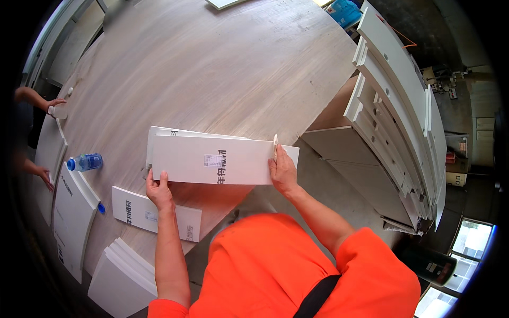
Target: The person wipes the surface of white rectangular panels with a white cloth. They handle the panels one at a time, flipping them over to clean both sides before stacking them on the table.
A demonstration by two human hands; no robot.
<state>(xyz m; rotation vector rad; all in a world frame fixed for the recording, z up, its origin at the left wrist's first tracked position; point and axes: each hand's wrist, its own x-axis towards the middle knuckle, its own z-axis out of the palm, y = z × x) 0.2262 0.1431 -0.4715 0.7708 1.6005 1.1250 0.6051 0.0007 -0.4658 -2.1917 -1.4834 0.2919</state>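
Observation:
A long white panel (244, 167) with dark print and a small label lies in front of me, its near edge jutting past the table's edge. Another white panel (154, 133) shows behind it, mostly covered. My left hand (160, 192) grips the near left edge of the top panel, thumb on its face. Toward the other end, my right hand (284, 168) rests on the panel, fingers closed on a small whitish piece (275, 141) at the far edge. What that piece is, I cannot make out.
A shorter printed panel (169, 218) and a stack of white boards (119, 278) lie left of me. A blue-capped bottle (86, 162) stands on the table (228, 74). A co-worker's hands (55, 103) are at the far left. Tall white boards (397, 69) lean at right.

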